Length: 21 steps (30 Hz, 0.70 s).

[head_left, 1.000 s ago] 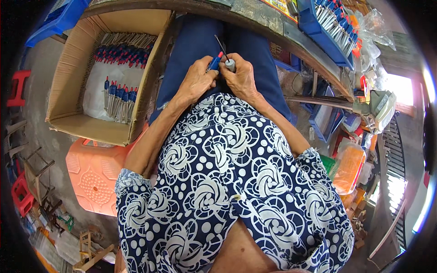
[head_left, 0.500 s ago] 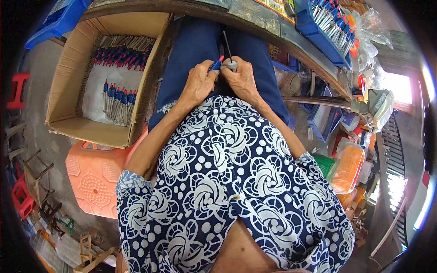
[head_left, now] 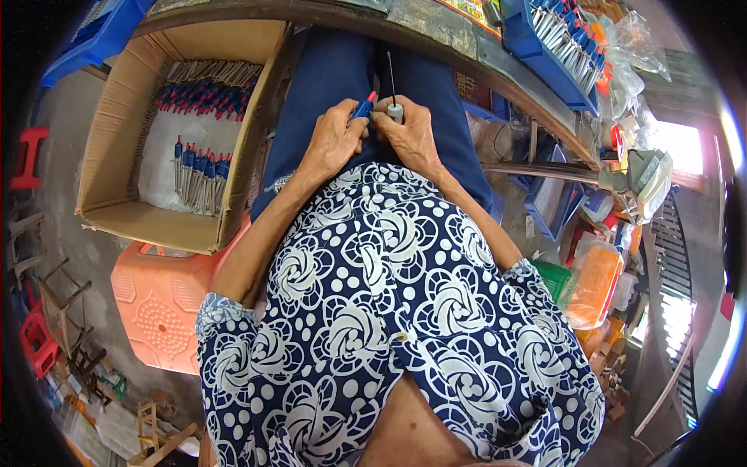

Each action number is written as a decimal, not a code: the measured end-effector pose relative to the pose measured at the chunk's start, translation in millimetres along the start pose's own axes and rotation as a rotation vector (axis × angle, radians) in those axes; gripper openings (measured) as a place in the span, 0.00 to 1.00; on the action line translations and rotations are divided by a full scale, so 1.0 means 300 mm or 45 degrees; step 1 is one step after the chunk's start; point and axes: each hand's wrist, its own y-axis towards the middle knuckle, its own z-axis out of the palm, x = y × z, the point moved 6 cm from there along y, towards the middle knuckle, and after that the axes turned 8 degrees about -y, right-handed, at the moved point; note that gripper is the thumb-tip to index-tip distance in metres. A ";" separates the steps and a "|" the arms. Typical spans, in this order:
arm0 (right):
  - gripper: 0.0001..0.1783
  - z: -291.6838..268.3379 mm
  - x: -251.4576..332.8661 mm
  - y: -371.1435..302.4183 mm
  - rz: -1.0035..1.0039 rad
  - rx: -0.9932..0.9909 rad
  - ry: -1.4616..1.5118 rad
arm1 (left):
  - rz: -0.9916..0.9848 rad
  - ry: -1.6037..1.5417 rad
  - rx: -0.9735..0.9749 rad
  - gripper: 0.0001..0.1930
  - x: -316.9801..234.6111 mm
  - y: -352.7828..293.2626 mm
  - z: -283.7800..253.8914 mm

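Observation:
Above my lap, my left hand (head_left: 336,142) is closed round a blue-handled piece with a red tip (head_left: 362,109). Its lower part is hidden in my fingers. Close beside it, my right hand (head_left: 411,136) grips the grey handle of a screwdriver (head_left: 395,114), whose thin dark shaft points away from me. To my left, an open cardboard box (head_left: 97,183) holds similar blue pieces with red tips and metal shafts (head_left: 202,175). Several lie in a far row, and a smaller group lies nearer, on a pale sheet.
A worn workbench edge (head_left: 436,35) crosses in front of my knees. On it, at the right, stands a blue bin (head_left: 537,58) of similar pieces. Another blue bin (head_left: 93,47) is at the far left. Under the cardboard box is an orange plastic stool (head_left: 159,311).
My left hand has shifted slightly left with the blue piece, widening the gap to my right hand. The screwdriver stays in my right hand, almost in place.

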 end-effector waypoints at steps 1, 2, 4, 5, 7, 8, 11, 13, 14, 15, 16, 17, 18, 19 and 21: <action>0.05 0.001 0.003 0.001 -0.005 -0.008 -0.022 | 0.010 0.001 -0.007 0.15 0.001 0.001 0.000; 0.05 0.004 -0.001 0.001 -0.004 -0.006 -0.023 | 0.021 0.002 -0.014 0.15 0.002 0.001 0.000; 0.06 0.002 -0.008 0.001 -0.048 -0.018 -0.124 | 0.031 0.009 -0.022 0.16 0.003 0.004 0.000; 0.06 0.005 -0.017 0.006 -0.049 -0.017 -0.126 | 0.040 0.018 -0.029 0.16 0.002 0.005 0.000; 0.09 0.002 -0.019 0.014 -0.142 -0.087 -0.217 | 0.048 0.048 -0.042 0.16 -0.007 0.001 0.000; 0.09 0.001 -0.026 0.017 -0.141 -0.086 -0.217 | 0.055 0.080 -0.055 0.15 -0.012 -0.001 0.000; 0.09 -0.001 -0.042 0.031 -0.129 -0.093 -0.250 | 0.063 0.162 -0.080 0.12 -0.012 0.006 0.000; 0.06 0.005 -0.044 0.037 -0.182 -0.060 -0.351 | 0.128 0.195 -0.097 0.12 -0.005 0.006 0.002; 0.06 0.003 -0.049 0.040 -0.182 -0.060 -0.351 | 0.194 0.228 -0.112 0.12 -0.009 0.006 0.002; 0.07 0.001 -0.044 0.039 -0.172 -0.056 -0.398 | 0.193 0.227 -0.109 0.12 -0.007 0.007 0.004; 0.07 0.000 -0.042 0.038 -0.161 -0.052 -0.444 | 0.169 0.202 -0.103 0.12 -0.001 0.010 0.006; 0.07 0.001 -0.048 0.036 -0.158 -0.054 -0.446 | 0.146 0.178 -0.097 0.11 0.004 0.011 0.008; 0.07 0.005 -0.060 0.038 -0.111 -0.033 -0.326 | 0.148 0.178 -0.095 0.11 0.009 0.012 0.011; 0.07 0.007 -0.071 0.039 -0.064 -0.013 -0.206 | 0.204 0.226 -0.113 0.09 0.012 0.011 0.011; 0.07 0.006 -0.073 0.039 -0.032 -0.003 -0.146 | 0.262 0.273 -0.134 0.08 0.016 0.012 0.015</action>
